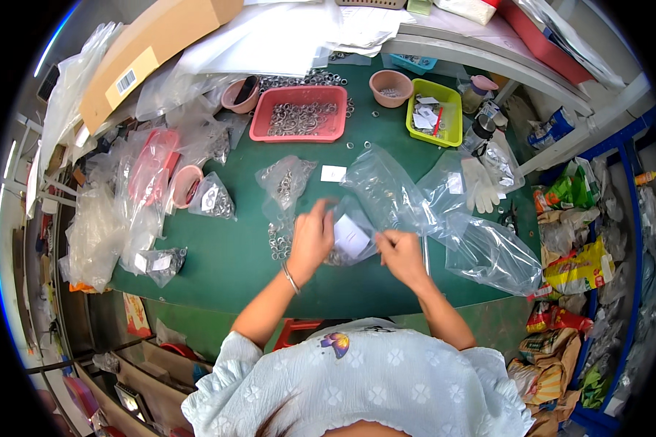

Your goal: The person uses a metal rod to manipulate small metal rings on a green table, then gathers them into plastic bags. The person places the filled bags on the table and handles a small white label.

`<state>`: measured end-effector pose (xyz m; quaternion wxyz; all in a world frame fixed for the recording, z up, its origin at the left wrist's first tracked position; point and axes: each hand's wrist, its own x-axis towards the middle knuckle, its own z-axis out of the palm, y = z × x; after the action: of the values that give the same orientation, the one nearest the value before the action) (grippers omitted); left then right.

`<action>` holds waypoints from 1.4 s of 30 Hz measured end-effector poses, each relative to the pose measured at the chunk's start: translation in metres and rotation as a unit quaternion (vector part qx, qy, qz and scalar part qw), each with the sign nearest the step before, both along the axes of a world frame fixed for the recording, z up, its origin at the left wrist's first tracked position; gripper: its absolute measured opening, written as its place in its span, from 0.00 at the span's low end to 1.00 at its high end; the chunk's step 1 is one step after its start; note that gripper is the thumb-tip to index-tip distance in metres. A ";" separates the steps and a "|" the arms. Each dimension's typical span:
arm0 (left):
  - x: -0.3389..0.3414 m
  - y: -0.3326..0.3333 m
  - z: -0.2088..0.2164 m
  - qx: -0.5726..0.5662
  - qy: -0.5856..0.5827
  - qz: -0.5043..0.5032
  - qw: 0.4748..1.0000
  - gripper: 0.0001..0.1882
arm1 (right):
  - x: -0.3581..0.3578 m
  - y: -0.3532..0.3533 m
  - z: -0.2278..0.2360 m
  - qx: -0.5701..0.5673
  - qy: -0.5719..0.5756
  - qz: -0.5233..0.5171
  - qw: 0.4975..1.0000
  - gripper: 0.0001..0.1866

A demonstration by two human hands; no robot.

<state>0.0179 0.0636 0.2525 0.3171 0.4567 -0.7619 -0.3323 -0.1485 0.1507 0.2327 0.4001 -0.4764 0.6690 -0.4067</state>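
Pinching a clear bag (351,234) with the right hand (402,255), probably to steady it, but can't tell if fingers pinch on the blurry left hand (312,239).

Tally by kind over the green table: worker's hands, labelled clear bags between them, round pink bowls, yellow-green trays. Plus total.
Hands (left hand, right hand): 2
Clear bag: 1
Round pink bowls: 3
Yellow-green tray: 1
Total: 7

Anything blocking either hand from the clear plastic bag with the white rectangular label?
Nothing visible: the right hand pinches the clear plastic bag at right; the left hand is close by at left, contact unclear.
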 end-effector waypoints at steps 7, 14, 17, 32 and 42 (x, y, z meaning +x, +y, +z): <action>-0.098 -0.095 0.025 -0.104 0.030 -0.065 0.992 0.20 | -0.076 -0.061 0.031 -0.098 0.023 -0.087 0.991 0.17; -0.205 -0.167 -0.050 -0.100 -0.069 -0.059 0.991 0.21 | -0.163 -0.124 -0.059 -0.100 0.150 -0.174 0.968 0.17; -0.231 -0.181 -0.085 -0.096 -0.121 -0.068 0.986 0.21 | -0.176 -0.137 -0.085 -0.043 0.124 -0.211 0.969 0.15; -0.253 -0.173 -0.135 -0.033 -0.094 -0.034 0.994 0.26 | -0.211 -0.153 -0.133 0.091 0.270 -0.224 0.932 0.15; -0.145 -0.071 -0.071 0.093 0.121 -0.069 0.986 0.20 | -0.156 -0.130 -0.075 -0.075 0.334 -0.230 0.911 0.27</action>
<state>-0.1272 -0.0072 0.1811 0.3391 0.3866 -0.7133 -0.4761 -0.3041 0.0207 0.1578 0.0114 -0.4460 0.8221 -0.3537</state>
